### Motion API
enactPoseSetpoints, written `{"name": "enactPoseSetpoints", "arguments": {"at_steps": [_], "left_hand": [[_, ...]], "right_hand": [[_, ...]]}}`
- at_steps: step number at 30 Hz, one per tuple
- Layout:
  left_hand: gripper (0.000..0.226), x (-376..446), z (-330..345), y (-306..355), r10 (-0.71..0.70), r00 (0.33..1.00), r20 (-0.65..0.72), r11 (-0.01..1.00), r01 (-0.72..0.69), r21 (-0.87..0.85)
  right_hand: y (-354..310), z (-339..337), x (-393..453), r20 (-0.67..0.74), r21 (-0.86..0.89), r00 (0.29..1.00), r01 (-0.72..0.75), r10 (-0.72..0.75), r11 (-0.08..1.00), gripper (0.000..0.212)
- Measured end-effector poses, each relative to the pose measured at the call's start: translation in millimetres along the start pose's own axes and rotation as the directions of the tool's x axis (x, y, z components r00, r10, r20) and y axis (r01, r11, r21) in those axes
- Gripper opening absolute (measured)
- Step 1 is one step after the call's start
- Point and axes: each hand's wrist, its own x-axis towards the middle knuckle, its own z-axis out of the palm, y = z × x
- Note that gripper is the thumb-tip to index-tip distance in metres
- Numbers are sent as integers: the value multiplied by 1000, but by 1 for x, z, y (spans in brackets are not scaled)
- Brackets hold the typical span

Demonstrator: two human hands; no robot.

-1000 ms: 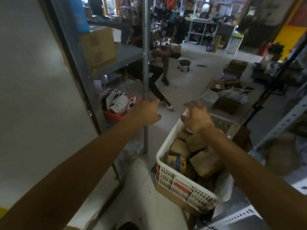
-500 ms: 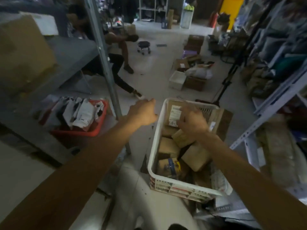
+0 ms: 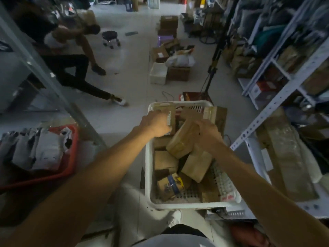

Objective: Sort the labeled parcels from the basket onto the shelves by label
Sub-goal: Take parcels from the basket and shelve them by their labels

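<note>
A white plastic basket [image 3: 148,177] stands on the floor in front of me, filled with several brown cardboard parcels. My right hand [image 3: 208,134] grips a long brown parcel [image 3: 181,141] that is tilted up above the others. My left hand [image 3: 156,124] is inside the basket at its far left corner, fingers curled against a flat labeled parcel [image 3: 169,116] leaning on the far wall. A parcel with a blue and yellow label [image 3: 171,183] lies near the basket's near end.
A red basket [image 3: 71,157] of grey and white mailer bags sits on the low left shelf. Metal shelf uprights [image 3: 44,68] stand left, white racks [image 3: 277,97] right. A seated person [image 3: 71,65] stretches a leg across the aisle. Boxes [image 3: 170,68] litter the floor beyond.
My view dropped down over the basket. Both hands moved down into it; the right hand took hold of the long parcel and tilted it up, the left reached the labeled parcel.
</note>
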Motion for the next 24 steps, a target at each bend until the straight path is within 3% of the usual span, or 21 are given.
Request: {"name": "enactPoseSetpoints", "arguments": {"at_steps": [3,8,11,15,19,24], "left_hand": [[12,29,15,16,69,998,9,997,-69,-47],[24,69,50,45,143,985,100,989,-138,-51],[13,87,65,58,227,964,142,972,-213,-103],[20,120,82,68,244,947,207,968,-226,-107],[15,154,104,65,255,928,273,966,-234,-108],[52,186,124,47,259,899,355,966,-250,-71]], "right_hand": [[24,6,13,58,20,998,-23,22,1000,32],[71,18,38,37,44,996,-87,85,995,29],[97,29,52,-14,8,992,-122,122,993,20],[123,48,79,54,-3,978,-201,201,979,12],[134,55,103,52,83,928,-372,368,925,36],[140,78,127,51,136,876,-482,480,865,58]]}}
